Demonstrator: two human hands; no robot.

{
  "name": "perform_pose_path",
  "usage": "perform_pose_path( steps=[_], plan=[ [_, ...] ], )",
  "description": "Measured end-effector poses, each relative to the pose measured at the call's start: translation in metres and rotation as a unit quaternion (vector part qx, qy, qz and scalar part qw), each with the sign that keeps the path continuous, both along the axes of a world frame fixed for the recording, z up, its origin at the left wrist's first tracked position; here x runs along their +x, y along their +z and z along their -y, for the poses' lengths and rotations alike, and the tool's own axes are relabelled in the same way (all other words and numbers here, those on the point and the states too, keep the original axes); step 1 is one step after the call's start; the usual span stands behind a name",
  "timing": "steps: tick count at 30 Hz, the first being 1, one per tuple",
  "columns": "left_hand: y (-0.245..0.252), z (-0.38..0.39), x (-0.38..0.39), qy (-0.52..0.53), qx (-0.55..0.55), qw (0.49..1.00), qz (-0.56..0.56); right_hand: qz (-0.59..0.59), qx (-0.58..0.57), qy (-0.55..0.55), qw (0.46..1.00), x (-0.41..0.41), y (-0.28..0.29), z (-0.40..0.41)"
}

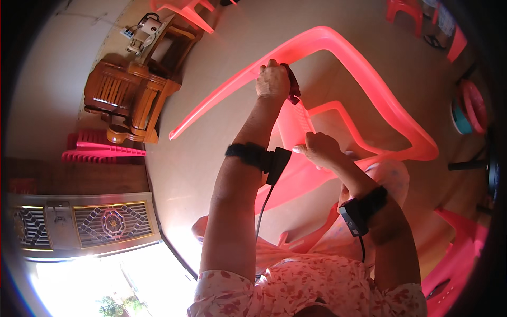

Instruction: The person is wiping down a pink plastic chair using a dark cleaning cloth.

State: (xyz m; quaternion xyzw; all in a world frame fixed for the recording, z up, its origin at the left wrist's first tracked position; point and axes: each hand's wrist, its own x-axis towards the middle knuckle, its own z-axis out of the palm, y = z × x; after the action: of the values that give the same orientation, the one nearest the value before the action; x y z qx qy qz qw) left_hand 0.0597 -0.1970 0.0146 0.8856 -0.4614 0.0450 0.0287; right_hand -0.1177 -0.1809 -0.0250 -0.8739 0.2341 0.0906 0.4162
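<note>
A pinkish-red plastic chair [380, 95] lies tipped before my knees, its looped frame and legs turned up. My left hand [273, 81] presses a bunched dark maroon cloth [292, 81] against the upper rail of that chair. The fingers are curled, and part of the cloth hangs out on the hand's right side. Lower down, my right hand [323, 148] grips the chair near its slatted panel, with the thumb pointing left. Some of the right fingers are hidden behind the hand. Black straps with small cabled boxes circle both forearms.
Left stands a carved wooden armchair [119, 99], with an electric kettle [150, 24] on the surface beyond. Pink stacked plastic pieces [105, 148] lie by the wall near a metal door [113, 224]. To the right are basins [473, 107] and another pink chair [455, 257]. A person's foot [435, 41] shows upper right.
</note>
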Motion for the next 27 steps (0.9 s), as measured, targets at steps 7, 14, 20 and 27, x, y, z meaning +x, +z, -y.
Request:
perform_pose_path(
  steps=[7,14,20,27],
  plan=[
    [0.013,-0.015,0.001,0.085,0.076,0.99,-0.087,-0.023,0.034,0.002,0.999,0.0,0.013,0.002],
    [-0.024,-0.108,-0.029,-0.026,-0.065,0.993,-0.092,-0.028,0.008,0.024,0.999,0.003,0.013,0.002],
    [-0.029,-0.132,-0.071,-0.032,-0.093,0.987,-0.126,-0.011,0.01,0.023,1.0,0.002,0.004,0.002],
    [-0.036,-0.115,-0.058,-0.069,-0.118,0.987,-0.088,0.026,0.125,0.017,0.992,-0.005,0.002,0.008]
  ],
)
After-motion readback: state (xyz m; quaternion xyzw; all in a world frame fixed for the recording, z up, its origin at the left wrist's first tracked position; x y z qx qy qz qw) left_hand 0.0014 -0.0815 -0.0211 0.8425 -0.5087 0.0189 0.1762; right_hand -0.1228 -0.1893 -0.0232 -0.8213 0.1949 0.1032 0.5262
